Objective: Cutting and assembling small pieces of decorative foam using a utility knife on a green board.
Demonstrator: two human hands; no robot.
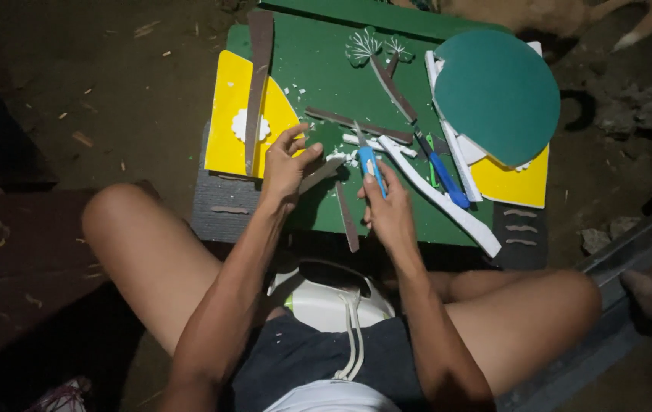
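My right hand (pixel 388 207) grips a light-blue utility knife (pixel 370 165), its blade pointing up at a small white foam piece (pixel 341 156) on the green board (pixel 318 69). My left hand (pixel 286 164) presses its fingers on a thin brown strip (pixel 320 174) beside the blade. Another brown strip (pixel 346 217) lies between my hands. White scraps are scattered around the cut.
A dark green foam circle (pixel 498 91) and yellow sheets (pixel 230 114) overlap the board. A long white curved foam piece (pixel 440 198), a blue pen (pixel 442 169), long brown strips (pixel 259 76) and white tree cut-outs (pixel 364 46) lie on it. Dirt floor surrounds; an animal's legs (pixel 631 23) at top right.
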